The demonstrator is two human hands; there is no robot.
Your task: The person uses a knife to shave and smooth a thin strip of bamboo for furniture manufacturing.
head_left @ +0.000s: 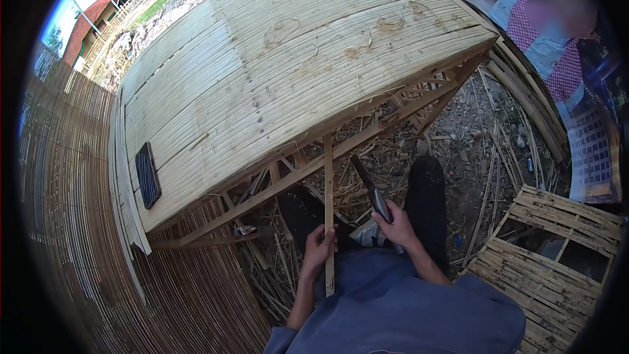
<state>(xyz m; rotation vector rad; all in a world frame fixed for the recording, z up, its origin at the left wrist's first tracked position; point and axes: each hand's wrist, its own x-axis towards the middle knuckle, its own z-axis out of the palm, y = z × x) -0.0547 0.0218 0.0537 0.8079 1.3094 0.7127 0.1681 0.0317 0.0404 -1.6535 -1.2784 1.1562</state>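
Observation:
A narrow, flat bamboo strip [329, 190] stands nearly upright in front of me, its upper end by the edge of the slatted bamboo table. My left hand [319, 247] is closed around its lower part, near my lap. In my right hand [398, 224] is a knife [369, 183], its dark blade pointing up and away toward the table. The fingers wrap its handle, and the blade is apart from the strip. Below the hands, a pale piece of material [369, 234] lies partly hidden between my legs.
The bamboo-topped table [196, 92] spans the area ahead, with a phone [147, 175] on its left and shavings [390, 23] at its far right. A bamboo screen [72, 190] stands left. A slatted bamboo bench [504, 269] is at right, beside bamboo poles [524, 98] and a printed banner [590, 124].

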